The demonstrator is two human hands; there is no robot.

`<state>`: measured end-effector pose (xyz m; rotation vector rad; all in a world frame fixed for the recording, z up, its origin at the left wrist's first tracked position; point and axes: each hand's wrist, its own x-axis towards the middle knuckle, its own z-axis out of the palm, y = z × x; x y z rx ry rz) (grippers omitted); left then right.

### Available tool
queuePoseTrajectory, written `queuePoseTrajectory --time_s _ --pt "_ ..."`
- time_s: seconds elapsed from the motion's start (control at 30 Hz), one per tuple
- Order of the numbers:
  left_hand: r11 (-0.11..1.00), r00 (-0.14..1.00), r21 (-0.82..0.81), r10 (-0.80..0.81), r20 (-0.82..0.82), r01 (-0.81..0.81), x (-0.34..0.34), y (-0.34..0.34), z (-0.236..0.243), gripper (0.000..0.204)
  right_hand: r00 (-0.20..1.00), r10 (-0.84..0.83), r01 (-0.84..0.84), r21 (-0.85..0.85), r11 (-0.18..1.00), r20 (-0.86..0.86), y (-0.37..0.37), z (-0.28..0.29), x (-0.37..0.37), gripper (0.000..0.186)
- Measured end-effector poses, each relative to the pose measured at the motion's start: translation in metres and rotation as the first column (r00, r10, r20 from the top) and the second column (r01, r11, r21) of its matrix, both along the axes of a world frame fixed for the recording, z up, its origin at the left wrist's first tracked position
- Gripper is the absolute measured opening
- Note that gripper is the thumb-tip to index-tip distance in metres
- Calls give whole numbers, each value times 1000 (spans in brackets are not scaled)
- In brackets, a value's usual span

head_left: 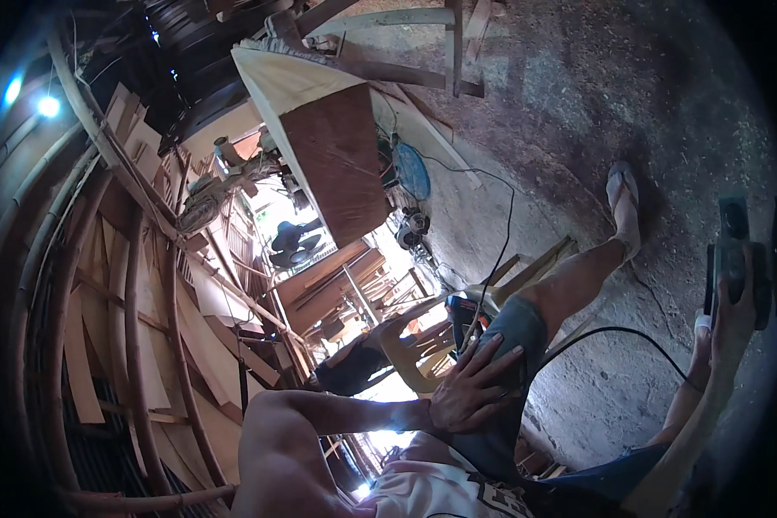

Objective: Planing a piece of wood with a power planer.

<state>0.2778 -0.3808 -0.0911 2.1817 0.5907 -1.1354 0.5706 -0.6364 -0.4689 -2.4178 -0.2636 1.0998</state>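
Observation:
My left hand (468,393) rests on my grey-clad thigh (527,332) with its fingers spread, holding nothing. At the far right, my right hand (734,306) is wrapped round a dark, greyish handheld power tool (735,233), partly lost in the lens rim. A black cable (613,332) arches across the floor beside my leg. A black and red power tool (464,312) lies just beyond my left hand, partly hidden by my leg. My sandalled foot (622,190) is planted on the concrete floor.
Bamboo rails (134,337) and leaning boards (151,311) line the left. A large brown wooden box (332,164), a blue round object (410,173), a black fan (293,242) and timber pieces (363,276) stand ahead. Lamps (48,107) hang at upper left.

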Motion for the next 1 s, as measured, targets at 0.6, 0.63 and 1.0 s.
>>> queuePoseTrajectory --time_s 0.6,0.63,1.0 --pt "995 997 70 67 -23 -66 9 -29 11 41 989 -118 99 187 977 94 31 25 2 62" --pt "995 996 61 83 -17 -82 13 -30 16 41 990 -139 138 121 983 2 35 39 11 64" --pt "705 677 83 633 375 -705 -63 -60 -4 30 982 167 -180 159 971 94 128 416 35 63"
